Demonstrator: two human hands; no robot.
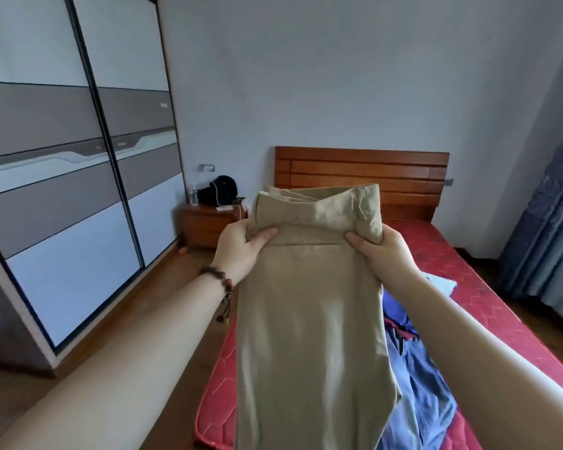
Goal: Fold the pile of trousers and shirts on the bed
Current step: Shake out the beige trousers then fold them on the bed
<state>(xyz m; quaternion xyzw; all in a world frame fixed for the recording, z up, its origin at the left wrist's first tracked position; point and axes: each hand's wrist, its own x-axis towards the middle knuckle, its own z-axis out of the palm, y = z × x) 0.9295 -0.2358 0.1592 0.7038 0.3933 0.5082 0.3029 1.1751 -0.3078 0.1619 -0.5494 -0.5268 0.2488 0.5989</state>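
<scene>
Soft, even daylight is filling the room, coming from the right, where the curtain [546, 222] is glowing faintly blue. Shadows are staying weak and diffuse. The wardrobe [62, 157] panels at left are reflecting pale light without hard glare. Wide-angle distortion is bending the wardrobe's edges and stretching the near forearms. Overall detail is looking slightly soft and compressed.

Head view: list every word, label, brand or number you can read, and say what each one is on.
No text here can be read.
Wardrobe doors: small pale marks, too blurred to read.
Bottle on the nightstand: any label is too small to read.
Khaki trousers, gripped by left hand and right hand: no tag or print shows.
</scene>
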